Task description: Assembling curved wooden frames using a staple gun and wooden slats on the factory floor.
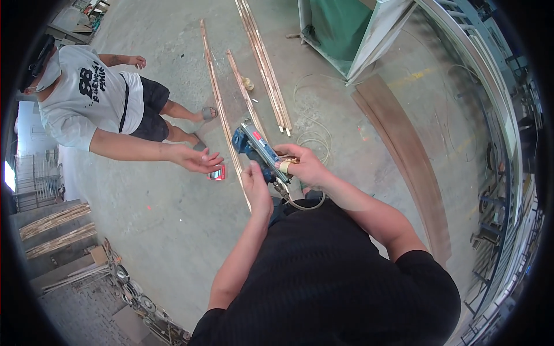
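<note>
In front of my body I hold a blue and black air nailer with a silver magazine. My left hand is closed on its dark handle side. My right hand grips it along the magazine, and a small yellowish piece shows at its thumb; I cannot make out what that is. A pale air hose joins the tool at its lower end. Left of the nailer, a co-worker's open hand reaches toward it. A small red box shows just beneath that hand's fingers.
The co-worker stands at the left. Long thin wood strips lie on the concrete floor ahead, with a small yellowish roll among them. Hose loops lie nearby. Brown boards lie right, below a green-panelled frame.
</note>
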### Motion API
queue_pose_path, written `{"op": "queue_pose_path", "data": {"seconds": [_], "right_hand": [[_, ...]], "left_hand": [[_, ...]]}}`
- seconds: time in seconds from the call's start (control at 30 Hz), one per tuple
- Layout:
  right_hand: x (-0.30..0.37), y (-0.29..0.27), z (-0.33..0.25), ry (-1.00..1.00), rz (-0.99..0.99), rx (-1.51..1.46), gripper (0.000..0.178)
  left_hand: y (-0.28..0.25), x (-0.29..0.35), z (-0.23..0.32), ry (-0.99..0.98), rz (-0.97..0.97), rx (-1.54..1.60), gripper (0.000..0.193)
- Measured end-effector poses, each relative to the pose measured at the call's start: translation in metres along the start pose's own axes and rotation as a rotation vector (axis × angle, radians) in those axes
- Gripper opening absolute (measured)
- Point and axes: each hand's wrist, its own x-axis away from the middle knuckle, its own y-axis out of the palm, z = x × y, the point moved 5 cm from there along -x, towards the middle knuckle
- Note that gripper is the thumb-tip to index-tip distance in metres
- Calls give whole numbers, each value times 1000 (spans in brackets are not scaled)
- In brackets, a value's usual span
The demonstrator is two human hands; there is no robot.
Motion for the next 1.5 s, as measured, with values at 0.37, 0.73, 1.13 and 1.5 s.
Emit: {"op": "queue_pose_path", "data": {"seconds": [0.37,0.73,1.13,1.5], "right_hand": [[8,4,-11,-13,91,95,28],[-7,30,-19,-165,95,271,30],[-69,138,-24,-106,-114,-121,28],[-93,133,30,-209,-102,-201,46]], "left_hand": [[34,20,23,-277,-234,136,44],[11,2,89,345,-103,-304,24],[-67,-40,144,509,231,-437,42],[-53,-43,164,365,68,-291,32]]}}
